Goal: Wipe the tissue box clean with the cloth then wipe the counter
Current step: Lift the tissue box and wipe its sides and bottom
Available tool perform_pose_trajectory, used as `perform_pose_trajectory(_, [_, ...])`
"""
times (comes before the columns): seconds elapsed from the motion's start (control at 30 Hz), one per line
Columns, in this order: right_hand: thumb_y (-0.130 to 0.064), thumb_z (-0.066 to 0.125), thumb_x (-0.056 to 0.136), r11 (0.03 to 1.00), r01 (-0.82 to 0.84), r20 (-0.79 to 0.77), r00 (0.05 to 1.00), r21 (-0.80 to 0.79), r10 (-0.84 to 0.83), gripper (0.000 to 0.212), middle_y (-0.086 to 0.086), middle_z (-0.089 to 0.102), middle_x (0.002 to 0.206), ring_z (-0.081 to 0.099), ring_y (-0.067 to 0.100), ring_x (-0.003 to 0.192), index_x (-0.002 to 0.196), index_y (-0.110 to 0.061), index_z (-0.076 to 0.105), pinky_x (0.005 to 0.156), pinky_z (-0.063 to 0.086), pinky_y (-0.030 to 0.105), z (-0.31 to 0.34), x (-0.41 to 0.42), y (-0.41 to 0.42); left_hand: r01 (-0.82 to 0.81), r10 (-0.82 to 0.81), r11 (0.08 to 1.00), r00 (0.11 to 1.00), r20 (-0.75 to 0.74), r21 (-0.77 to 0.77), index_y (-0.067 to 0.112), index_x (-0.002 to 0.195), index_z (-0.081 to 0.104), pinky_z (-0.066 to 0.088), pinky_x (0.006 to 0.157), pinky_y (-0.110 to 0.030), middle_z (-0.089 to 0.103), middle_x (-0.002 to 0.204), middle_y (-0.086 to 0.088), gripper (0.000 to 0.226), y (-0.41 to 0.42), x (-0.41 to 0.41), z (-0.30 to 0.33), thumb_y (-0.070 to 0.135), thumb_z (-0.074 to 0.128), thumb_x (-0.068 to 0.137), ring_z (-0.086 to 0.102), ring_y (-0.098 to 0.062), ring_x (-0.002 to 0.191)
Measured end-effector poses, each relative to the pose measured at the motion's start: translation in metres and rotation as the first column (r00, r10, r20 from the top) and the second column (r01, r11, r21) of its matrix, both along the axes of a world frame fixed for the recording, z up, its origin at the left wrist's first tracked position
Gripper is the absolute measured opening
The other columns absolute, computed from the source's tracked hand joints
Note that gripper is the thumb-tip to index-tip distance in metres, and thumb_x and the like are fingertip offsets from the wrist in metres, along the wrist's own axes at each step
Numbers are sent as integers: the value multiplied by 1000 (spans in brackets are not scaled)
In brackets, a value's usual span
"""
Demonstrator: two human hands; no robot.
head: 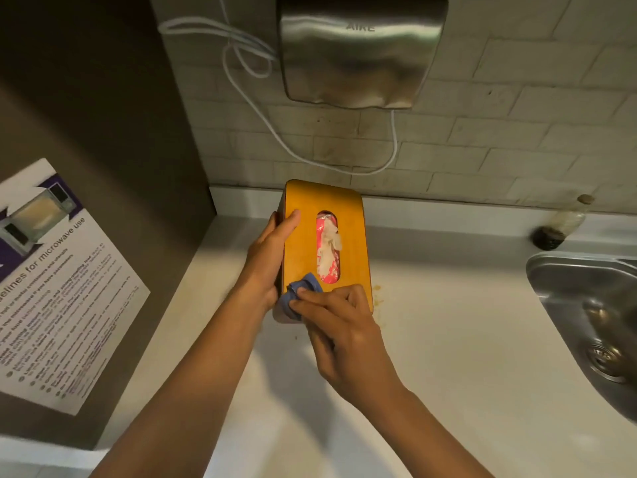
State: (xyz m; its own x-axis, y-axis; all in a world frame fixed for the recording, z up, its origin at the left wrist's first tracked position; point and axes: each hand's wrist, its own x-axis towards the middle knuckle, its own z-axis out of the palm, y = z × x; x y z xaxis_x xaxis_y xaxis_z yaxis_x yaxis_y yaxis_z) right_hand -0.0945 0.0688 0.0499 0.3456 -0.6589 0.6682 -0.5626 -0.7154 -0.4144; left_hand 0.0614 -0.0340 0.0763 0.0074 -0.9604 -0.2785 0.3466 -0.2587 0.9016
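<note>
Dim warm light; glare on brushed-steel wall hand dryer (362, 53); arm shadows below it; edges bowed, soft blur.

Dryer (358, 53) reads "AIRE"; poster (65, 281) reads "microwave use".

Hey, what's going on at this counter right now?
A person is cleaning a yellow wooden tissue box on a white counter. The left hand grips the box's left side to steady it, while the right hand pinches a small crumpled blue cloth and rubs it on the box's near top corner. A brownish stain sits on the counter beside the box, next to a steel sink; the counter is not yet wiped.
</note>
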Motion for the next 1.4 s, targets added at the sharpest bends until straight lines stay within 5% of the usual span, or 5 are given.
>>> perform_pose_trajectory(0.13, [-11, 67, 90, 999, 23, 24, 999, 23, -24, 29, 0, 71, 120, 54, 22, 99, 118, -14, 73, 92, 37, 17, 16, 9, -18, -3, 3, 1000, 995, 96, 1, 26, 145, 48, 53, 91, -30, 64, 135, -5, 75, 16, -5, -1, 59, 69, 81, 67, -19, 109])
perform_pose_trajectory(0.23, [-11, 71, 87, 997, 44, -10, 999, 68, -44, 31, -1, 72, 119, 56, 22, 103, 118, -15, 73, 94, 30, 10, 23, 15, -24, 81, -81, 997, 996, 27, 19, 8, 113, 71, 58, 66, -25, 74, 75, -7, 65, 28, -3, 4, 64, 47, 93, 72, -17, 70])
perform_pose_trajectory(0.6, [-11, 70, 90, 989, 100, 64, 992, 111, -108, 32, -3, 71, 122, 60, 22, 106, 121, -18, 72, 92, 34, 10, 35, 21, -30, 84, -100, 988, 988, -121, -130, 27, 144, 49, 47, 104, -42, 61, 138, -5, 68, 48, 3, -4, 52, 63, 82, 56, -24, 129])
perform_pose_trajectory(0.93, [-11, 65, 93, 972, 104, 53, 992, 209, -118, 31, -7, 71, 123, 55, 6, 115, 121, -23, 72, 94, 32, -1, 53, 9, -43, 274, -284, 930, 959, -3, -246, 31, 135, 53, 55, 92, -31, 64, 131, -6, 75, 50, 9, -22, 12, 80, 68, 56, -27, 127])
perform_pose_trajectory(1.4, [-4, 64, 90, 960, 211, -88, 976, 186, -198, 30, 4, 75, 112, 64, 30, 96, 116, -15, 74, 81, 48, 29, 70, 5, -53, 170, -183, 962, 982, -42, -214, 36, 136, 51, 58, 84, -35, 64, 132, -6, 83, 44, -9, -27, -2, 70, 64, 65, -26, 116])
